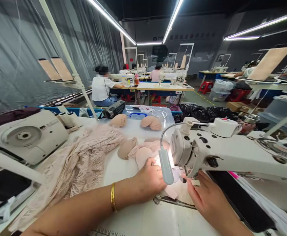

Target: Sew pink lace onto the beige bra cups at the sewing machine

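Note:
My left hand, with a gold bangle on the wrist, is closed on pink fabric beside the needle area of a white sewing machine. My right hand is bent in close to the presser foot from the right, fingers curled, with a cream band around one finger. What its fingertips grip is partly hidden by the machine head. A grey lamp on a bendy neck lights the spot and covers part of the fabric. Beige bra cups lie just beyond my left hand.
Beige lace is heaped on the left of the table. Stacked cups sit on a clear plastic lid behind. Another machine stands left. A black tray-like panel lies right. A person sits sewing ahead.

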A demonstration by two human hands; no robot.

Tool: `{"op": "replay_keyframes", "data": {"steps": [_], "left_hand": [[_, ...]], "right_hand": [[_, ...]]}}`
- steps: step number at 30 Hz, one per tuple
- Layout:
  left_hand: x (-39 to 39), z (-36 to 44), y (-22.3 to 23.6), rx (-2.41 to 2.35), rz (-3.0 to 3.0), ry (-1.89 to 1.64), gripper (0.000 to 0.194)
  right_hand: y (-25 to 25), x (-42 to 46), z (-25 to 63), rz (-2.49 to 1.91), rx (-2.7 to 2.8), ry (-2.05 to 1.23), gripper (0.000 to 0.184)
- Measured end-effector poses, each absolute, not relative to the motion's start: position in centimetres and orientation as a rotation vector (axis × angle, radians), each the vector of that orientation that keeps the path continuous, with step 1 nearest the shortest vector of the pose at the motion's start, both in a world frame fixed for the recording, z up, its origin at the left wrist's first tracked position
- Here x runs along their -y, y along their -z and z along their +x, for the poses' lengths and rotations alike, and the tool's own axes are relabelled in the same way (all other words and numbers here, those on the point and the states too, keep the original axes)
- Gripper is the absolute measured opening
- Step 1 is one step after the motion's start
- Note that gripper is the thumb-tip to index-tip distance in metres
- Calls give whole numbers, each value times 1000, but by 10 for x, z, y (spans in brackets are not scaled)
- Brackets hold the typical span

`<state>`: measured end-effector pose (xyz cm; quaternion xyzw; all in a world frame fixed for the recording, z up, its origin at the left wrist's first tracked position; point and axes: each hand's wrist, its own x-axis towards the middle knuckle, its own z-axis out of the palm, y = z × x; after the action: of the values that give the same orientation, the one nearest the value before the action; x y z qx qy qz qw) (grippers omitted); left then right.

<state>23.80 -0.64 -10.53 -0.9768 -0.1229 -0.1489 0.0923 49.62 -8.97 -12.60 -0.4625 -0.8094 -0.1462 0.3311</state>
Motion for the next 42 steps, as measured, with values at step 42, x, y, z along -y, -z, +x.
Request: {"op": "replay_keyframes", "data": {"steps": [42], "left_hand": [[12,237,97,366,-2938,415,25]], "right_hand": [[131,91,493,-1322,2034,253,19]]}}
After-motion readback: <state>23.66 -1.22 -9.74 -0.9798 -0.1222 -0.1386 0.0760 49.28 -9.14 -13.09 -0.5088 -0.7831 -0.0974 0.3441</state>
